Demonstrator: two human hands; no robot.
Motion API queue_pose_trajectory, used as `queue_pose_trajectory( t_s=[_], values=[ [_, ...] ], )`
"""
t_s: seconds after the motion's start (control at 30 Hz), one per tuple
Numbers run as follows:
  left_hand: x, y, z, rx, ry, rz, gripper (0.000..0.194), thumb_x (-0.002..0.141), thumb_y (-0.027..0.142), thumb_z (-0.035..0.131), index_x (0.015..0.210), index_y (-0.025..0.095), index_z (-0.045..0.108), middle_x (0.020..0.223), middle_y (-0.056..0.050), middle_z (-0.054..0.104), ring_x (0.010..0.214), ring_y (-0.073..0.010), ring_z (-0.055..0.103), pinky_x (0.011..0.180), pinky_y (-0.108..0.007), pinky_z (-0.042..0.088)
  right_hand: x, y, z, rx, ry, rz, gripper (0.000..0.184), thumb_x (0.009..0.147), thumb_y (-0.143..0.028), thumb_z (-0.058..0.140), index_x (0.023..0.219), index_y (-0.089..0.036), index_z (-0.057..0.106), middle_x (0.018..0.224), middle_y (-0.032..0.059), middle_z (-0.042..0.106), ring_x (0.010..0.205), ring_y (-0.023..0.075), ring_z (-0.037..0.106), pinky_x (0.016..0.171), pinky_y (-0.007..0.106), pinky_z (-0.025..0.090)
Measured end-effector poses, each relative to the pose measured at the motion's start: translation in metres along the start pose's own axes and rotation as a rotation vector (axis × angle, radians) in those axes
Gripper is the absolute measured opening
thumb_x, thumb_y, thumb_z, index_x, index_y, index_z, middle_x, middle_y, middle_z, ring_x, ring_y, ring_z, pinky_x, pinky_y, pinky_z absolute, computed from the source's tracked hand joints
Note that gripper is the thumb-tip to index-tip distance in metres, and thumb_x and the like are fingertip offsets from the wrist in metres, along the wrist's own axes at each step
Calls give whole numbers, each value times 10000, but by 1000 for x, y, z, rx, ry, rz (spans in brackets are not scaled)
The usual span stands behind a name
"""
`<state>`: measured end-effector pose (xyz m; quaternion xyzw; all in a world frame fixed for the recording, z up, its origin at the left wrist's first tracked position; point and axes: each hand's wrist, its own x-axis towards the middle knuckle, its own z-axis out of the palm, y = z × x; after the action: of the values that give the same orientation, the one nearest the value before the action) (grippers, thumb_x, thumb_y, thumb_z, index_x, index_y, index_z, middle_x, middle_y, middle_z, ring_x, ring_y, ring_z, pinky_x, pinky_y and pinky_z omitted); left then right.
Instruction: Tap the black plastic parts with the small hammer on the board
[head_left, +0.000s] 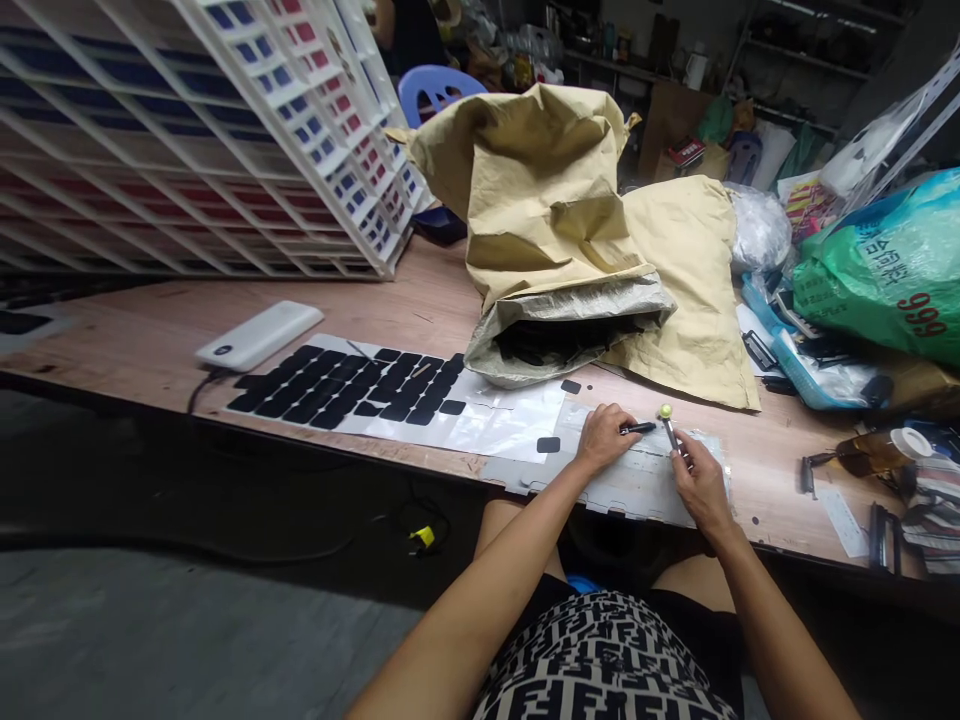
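My left hand [601, 438] is closed on a small dark, narrow piece [639, 428], its fingers wrapped round one end. Just to the right, my right hand [703, 482] grips a small hammer-like tool [669, 430] with a metal shaft and a rounded yellow-green head. The tool's head is up beside the tip of the dark piece; whether they touch I cannot tell. Both hands are over a worn grey sheet [626, 488] at the table's front edge. Left of it, rows of dark rounded pieces [330, 385] lie on a white sheet [495, 425].
An open tan sack [547, 200] with dark contents stands behind my hands. On the left are a white plastic crate [300, 120] and a white power bank [259, 335] with a cable. A green bag [885, 270], blue basket [814, 375] and capped bottle [874, 452] sit on the right.
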<state>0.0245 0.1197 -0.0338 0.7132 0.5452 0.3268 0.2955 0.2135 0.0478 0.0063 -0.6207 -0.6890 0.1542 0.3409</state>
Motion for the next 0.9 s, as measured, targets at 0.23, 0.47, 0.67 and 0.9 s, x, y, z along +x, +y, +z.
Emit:
queue_pose_trajectory(
  t_s=[0.23,0.47,0.67,0.9],
  values=[
    [0,0,-1,-5,-12,-2,119,775,271,768,887,239,741,904,-5,676,953,-213,559,870,-362,416,86,44,-8,-241,212,194,448,846,-216,461,1233,-119,665,963,111,640,879,227,569,903,392,475],
    [1,0,-1,1,-27,4,119,781,269,755,892,231,735,906,-14,668,951,-221,554,873,-375,417,117,70,6,-327,215,342,500,806,-157,433,1270,-148,621,994,113,588,973,253,529,918,378,432],
    [-20,12,-21,-229,-51,44,152,827,291,698,953,205,705,944,-31,648,900,-194,575,819,-330,448,115,67,7,-311,181,368,503,798,-139,435,1287,-162,552,1013,111,610,947,251,536,872,357,427],
    [-136,25,-33,-465,-604,5,234,824,392,689,948,197,727,839,4,700,730,-140,589,658,-245,416,118,66,7,-312,154,399,491,814,-153,437,1296,-164,533,1017,117,632,921,252,554,845,355,426]
  ],
)
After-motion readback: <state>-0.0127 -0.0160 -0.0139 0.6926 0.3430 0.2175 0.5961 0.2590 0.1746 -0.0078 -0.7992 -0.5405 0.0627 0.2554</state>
